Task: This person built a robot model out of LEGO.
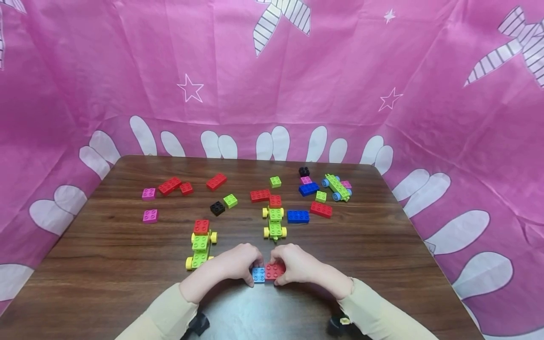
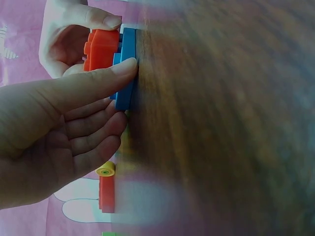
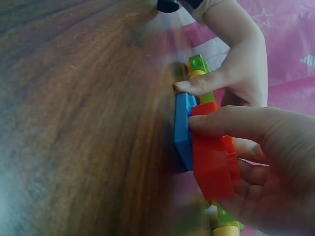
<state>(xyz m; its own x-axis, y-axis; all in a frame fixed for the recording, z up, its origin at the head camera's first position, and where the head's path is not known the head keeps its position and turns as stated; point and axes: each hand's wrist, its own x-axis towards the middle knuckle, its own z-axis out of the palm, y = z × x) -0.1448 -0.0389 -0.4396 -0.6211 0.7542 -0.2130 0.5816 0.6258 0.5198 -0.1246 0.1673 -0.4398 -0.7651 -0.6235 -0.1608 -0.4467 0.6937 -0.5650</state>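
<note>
Near the table's front edge, my left hand (image 1: 243, 260) pinches a flat light-blue toy building brick (image 1: 258, 274) between thumb and fingers. A red building brick (image 1: 274, 272) is gripped by my right hand (image 1: 301, 262), thumb on its near side. The red brick (image 3: 210, 167) lies over part of the blue brick (image 3: 182, 132), studs facing up. In the left wrist view some blue studs show beside the red brick (image 2: 102, 49); whether the two are fully pressed together I cannot tell.
Ahead of my hands stand two green wheeled bases with yellow wheels, a left one (image 1: 199, 250) and a middle one (image 1: 275, 223), each with a red brick. A green base with blue wheels (image 1: 337, 187) is back right. Loose bricks, including a blue one (image 1: 298, 216), lie around.
</note>
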